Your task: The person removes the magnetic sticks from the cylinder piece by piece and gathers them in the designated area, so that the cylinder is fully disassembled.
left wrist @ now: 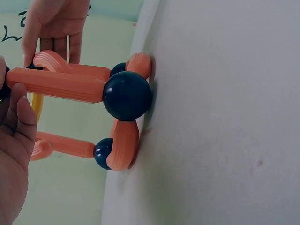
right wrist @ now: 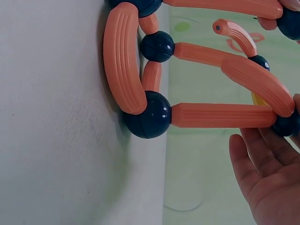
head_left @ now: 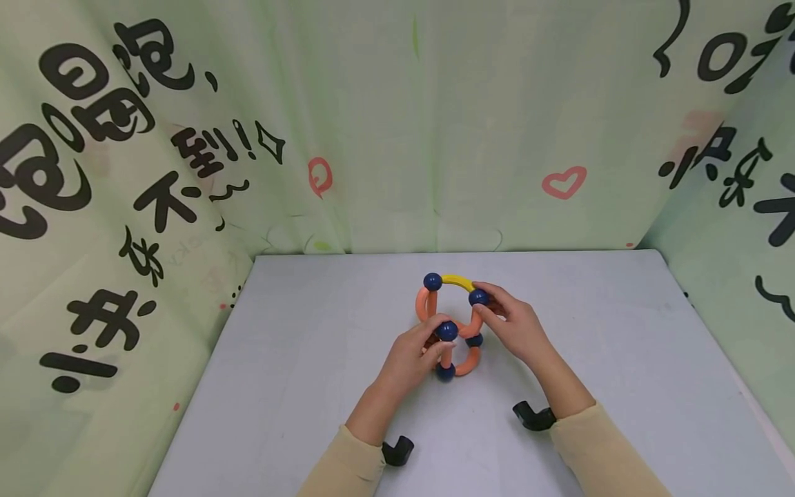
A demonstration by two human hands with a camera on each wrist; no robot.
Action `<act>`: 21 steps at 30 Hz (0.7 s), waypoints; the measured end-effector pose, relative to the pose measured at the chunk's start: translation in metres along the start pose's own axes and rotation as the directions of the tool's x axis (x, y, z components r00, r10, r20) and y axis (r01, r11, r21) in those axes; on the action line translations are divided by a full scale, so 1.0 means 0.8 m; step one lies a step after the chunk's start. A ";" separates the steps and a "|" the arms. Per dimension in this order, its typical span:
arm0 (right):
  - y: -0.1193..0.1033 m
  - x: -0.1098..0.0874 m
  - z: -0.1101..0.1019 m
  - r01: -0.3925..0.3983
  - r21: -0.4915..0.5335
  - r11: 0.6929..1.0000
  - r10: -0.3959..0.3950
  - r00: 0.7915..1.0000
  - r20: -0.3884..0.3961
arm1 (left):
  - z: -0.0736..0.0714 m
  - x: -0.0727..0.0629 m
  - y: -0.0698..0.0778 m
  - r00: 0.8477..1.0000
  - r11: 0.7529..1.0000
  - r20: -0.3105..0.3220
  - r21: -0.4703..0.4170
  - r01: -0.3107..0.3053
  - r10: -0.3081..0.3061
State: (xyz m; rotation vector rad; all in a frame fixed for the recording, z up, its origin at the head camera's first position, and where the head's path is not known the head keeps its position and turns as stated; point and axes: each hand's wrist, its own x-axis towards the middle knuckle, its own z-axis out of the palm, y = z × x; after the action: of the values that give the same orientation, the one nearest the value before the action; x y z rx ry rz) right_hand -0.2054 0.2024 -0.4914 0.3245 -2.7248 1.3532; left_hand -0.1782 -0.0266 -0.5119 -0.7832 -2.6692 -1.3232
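Observation:
A framework of blue balls and orange rods stands upright on the table, its lower balls [left wrist: 127, 96] and curved orange rods [right wrist: 123, 58] at the tabletop. My left hand [head_left: 410, 359] pinches the near upper blue ball [head_left: 446, 330], above a straight orange rod [left wrist: 61, 85]. With thumb and fingers, my right hand [head_left: 517, 324] holds another upper blue ball [head_left: 479, 297] on the right. From that ball a yellow curved rod [head_left: 457, 281] arches to the far blue ball [head_left: 432, 281]. One curved orange rod [right wrist: 239, 36] at the far ball has a free end in the right wrist view.
The white table [head_left: 298, 386] extends around the framework. Pale green curtains [head_left: 385, 124] with black writing and red drawings hang behind it and at both sides. Black wrist mounts [head_left: 534, 416] stick out near both sleeves.

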 end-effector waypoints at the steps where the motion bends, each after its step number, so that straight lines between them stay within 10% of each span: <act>1: -0.001 0.000 0.000 0.002 -0.002 1.000 -0.002 1.000 0.002 | -0.001 0.000 0.001 1.000 1.000 -0.006 -0.004 0.006 -0.006; 12: 0.000 0.000 0.001 0.014 -0.028 0.999 -0.015 1.000 -0.009 | -0.010 0.000 0.004 0.995 0.996 -0.101 -0.084 0.020 -0.029; 21: 0.001 0.000 0.001 0.007 -0.026 1.000 -0.007 1.000 0.003 | -0.031 0.003 -0.021 0.954 0.993 -0.288 -0.099 0.058 -0.085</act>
State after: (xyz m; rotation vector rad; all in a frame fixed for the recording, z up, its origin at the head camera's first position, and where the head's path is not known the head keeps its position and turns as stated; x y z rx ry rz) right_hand -0.2053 0.2022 -0.4924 0.3343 -2.7380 1.3151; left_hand -0.1923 -0.0532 -0.5080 -0.4576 -2.4408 -1.4562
